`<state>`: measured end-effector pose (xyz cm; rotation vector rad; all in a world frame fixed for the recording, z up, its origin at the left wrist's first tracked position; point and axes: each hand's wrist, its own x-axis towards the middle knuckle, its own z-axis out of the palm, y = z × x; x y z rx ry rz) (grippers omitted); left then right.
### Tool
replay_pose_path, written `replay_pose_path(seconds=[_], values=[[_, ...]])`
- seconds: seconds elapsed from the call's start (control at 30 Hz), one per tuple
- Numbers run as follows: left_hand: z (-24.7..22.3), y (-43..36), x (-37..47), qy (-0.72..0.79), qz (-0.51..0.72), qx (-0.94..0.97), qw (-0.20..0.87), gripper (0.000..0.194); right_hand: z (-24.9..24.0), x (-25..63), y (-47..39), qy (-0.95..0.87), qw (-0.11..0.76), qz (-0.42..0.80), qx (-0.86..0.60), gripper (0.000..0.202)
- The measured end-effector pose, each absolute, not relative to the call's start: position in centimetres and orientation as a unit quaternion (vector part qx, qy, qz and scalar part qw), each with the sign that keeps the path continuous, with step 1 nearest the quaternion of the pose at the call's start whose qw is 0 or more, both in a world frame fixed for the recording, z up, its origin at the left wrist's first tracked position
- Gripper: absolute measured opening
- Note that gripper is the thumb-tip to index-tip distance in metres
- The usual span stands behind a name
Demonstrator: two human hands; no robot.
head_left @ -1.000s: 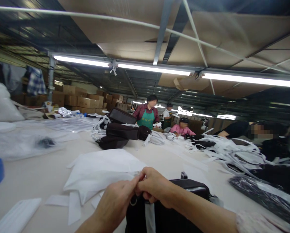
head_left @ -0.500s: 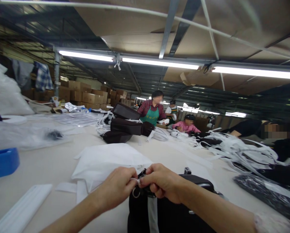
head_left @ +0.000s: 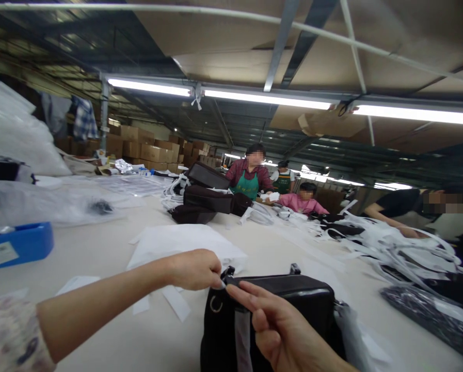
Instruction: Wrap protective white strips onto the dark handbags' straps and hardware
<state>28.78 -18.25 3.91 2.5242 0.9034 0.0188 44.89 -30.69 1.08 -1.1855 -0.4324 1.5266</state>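
Observation:
A black leather bag [head_left: 293,305] stands upright on the pale table [head_left: 99,248] right in front of me, with a metal ring [head_left: 216,305] at its near left corner and a grey-white strip [head_left: 242,338] hanging down its front. My left hand [head_left: 194,268] is closed, pinching something small at the bag's top left corner. My right hand [head_left: 281,328] rests against the bag's front, palm turned up, fingers loosely spread, its fingertips near the left hand.
White fabric sheets [head_left: 185,243] and paper strips lie behind the bag. A blue tray [head_left: 16,248] sits at left, dark bags [head_left: 208,199] are stacked mid-table, white straps [head_left: 389,243] are tangled at right. Other people work along the far and right sides.
My right hand has let go of the bag's top corner and turned palm up, lower down. My left hand still pinches there. The view has shifted right.

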Motion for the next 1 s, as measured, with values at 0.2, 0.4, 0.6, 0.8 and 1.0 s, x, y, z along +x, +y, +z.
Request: replay_pose_path(seconds=[0.2, 0.4, 0.6, 0.8, 1.0], values=[[4.4, -18.5, 28.7, 0.333, 0.009, 0.906, 0.260, 0.013, -2.7, 48.0, -31.8, -0.612, 0.443, 0.368, -0.542, 0.029], [5.0, -18.8, 28.6, 0.335, 0.020, 0.897, 0.288, 0.013, -1.6, 47.6, -28.2, -0.725, 0.422, 0.051, -0.542, 0.069], [4.2, -18.2, 28.6, 0.352, 0.010, 0.850, 0.392, 0.011, -1.1, 46.5, -27.1, -0.780, 0.428, -0.144, -0.434, 0.025], [3.3, -17.2, 28.9, 0.365, -0.006, 0.798, 0.480, 0.015, -2.4, 44.5, -27.8, -0.793, 0.345, -0.367, -0.342, 0.011], [3.1, -17.3, 28.6, 0.363, 0.002, 0.780, 0.509, 0.016, -3.1, 42.8, -26.5, -0.774, 0.349, -0.414, -0.327, 0.020]])
